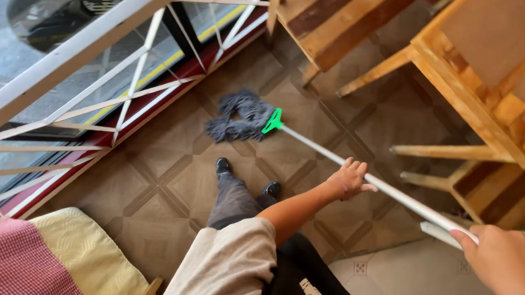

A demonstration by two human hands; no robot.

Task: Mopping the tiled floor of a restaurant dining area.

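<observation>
A mop lies angled across the brown tiled floor (176, 162). Its grey string head (238, 116) rests on the tiles near the window and joins a long pale handle (315, 147) through a green clip (272, 122). My left hand (348, 180) is wrapped around the middle of the handle, with the arm reaching out from a beige sleeve. My right hand (504, 260) grips the handle's upper end at the bottom right. My two black shoes (223, 166) stand just behind the mop head.
Wooden tables (481, 81) and chair legs (443, 151) crowd the right and top. A white metal window grille (97, 83) runs along the left above a red sill. A yellow and red-checked cushion (51, 259) sits at the bottom left.
</observation>
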